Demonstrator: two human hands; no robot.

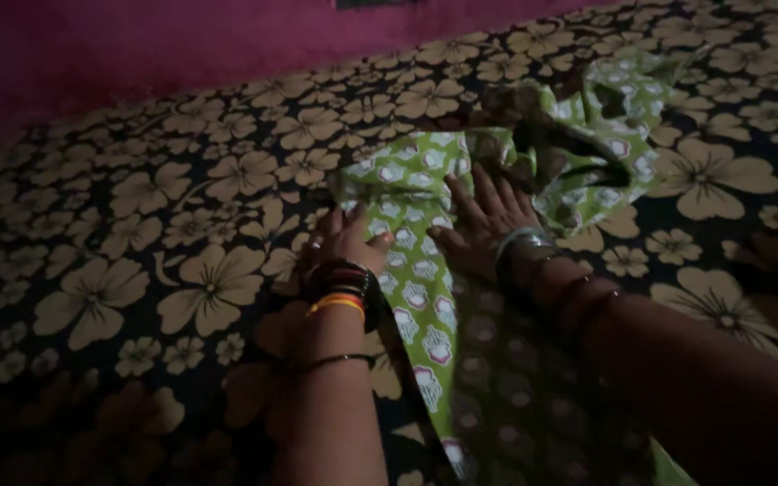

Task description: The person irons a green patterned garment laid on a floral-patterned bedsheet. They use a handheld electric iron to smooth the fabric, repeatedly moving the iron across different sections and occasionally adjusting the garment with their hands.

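The left hand point(346, 241) lies palm down on the near left edge of a green cloth point(416, 270), fingers loosely curled and resting on the fabric rather than gripping it; a stack of dark, red and orange bangles point(346, 290) circles its wrist, with a thin band further up the forearm; just beside it, the right hand point(482, 223) is spread flat with fingers extended, pressing on the middle of the same cloth and holding nothing; pale and dark bangles point(533, 247) sit on that wrist; the cloth is light green, printed with small white and pink motifs, and it runs as a flattened strip from the lower edge of the view up under both hands, then bunches into rumpled folds point(587, 135) beyond the fingertips to the upper right; it lies on a bed point(137, 270) covered with a dark sheet patterned with large tan flowers; a magenta wall point(182, 45) rises behind the far edge of the bed.
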